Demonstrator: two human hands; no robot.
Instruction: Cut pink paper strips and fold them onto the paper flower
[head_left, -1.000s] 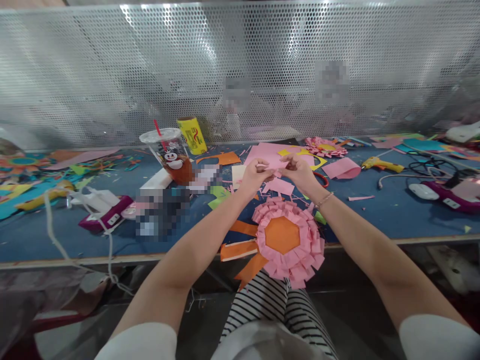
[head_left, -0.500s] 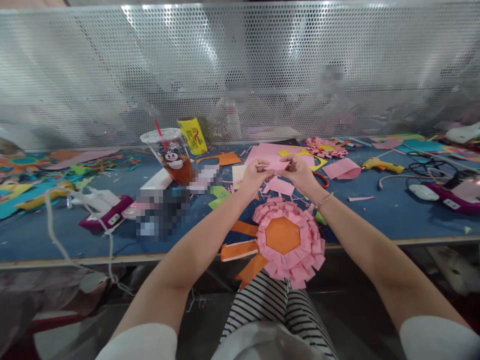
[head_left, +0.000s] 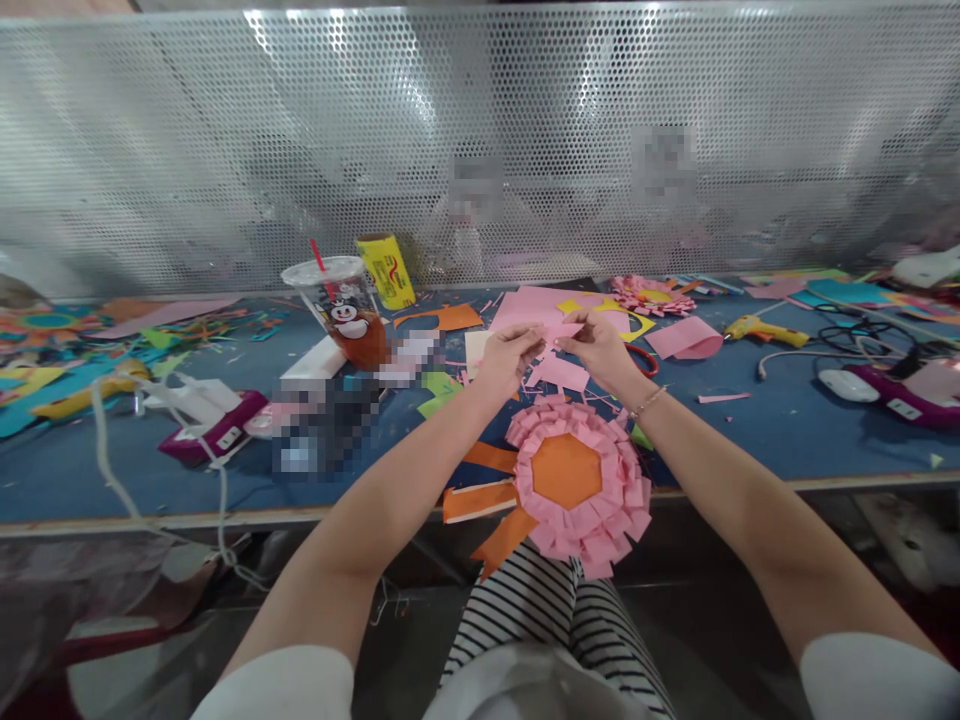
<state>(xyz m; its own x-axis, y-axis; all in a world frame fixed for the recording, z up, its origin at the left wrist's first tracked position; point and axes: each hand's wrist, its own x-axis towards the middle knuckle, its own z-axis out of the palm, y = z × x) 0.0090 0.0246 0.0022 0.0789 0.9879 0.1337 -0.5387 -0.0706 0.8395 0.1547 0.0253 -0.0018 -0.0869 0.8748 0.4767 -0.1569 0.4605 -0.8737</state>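
A small pink paper piece [head_left: 559,331] is pinched between my two hands above the blue table. My left hand [head_left: 514,358] grips its left end, and my right hand [head_left: 595,345] has its right end between thumb and fingers. Nearer to me, a pink pleated paper rosette [head_left: 626,495] with an orange hexagonal centre [head_left: 566,471] lies at the table's front edge, its orange strips [head_left: 504,541] pointing left. Pink sheets [head_left: 514,305] and a pink scrap [head_left: 562,374] are beyond and under my hands.
To the left stand a drink cup [head_left: 360,330] and a yellow packet [head_left: 387,272]; a purple power strip [head_left: 214,430] with white cables is nearer. On the right are a yellow glue gun [head_left: 765,330], black cables and another purple power strip [head_left: 911,398]. A perforated metal panel [head_left: 480,130] rises behind.
The fingers of my left hand have shifted and turned on the pink paper piece. My right hand has barely moved, and the rosette lies almost as before.
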